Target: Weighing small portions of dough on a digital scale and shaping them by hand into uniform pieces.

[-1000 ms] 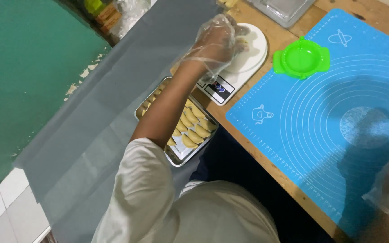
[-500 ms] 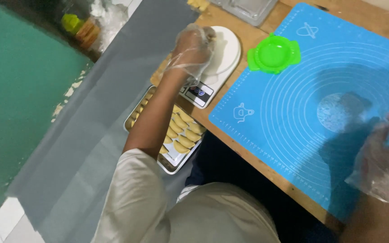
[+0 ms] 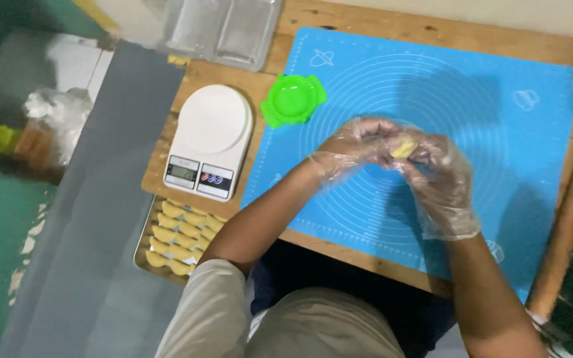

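Both gloved hands, left [image 3: 356, 142] off the white kitchen scale [image 3: 208, 140] since earlier, now meet above the blue silicone mat [image 3: 499, 99], pinching one small yellow dough piece [image 3: 403, 148] between fingertips; right [image 3: 442, 179] nearer.

So there's a small lump of pale yellow dough [image 3: 402, 147], kind of a stubby wedge shape, pinched between the fingertips of the left hand [image 3: 359, 140] and the right hand [image 3: 440, 179], both in thin clear plastic gloves. It's held up just over the middle of the blue baking mat [image 3: 518, 166], above the mat's printed circles, not touching it. Only a bit of it shows, the rest is hidden by the gloved fingers.
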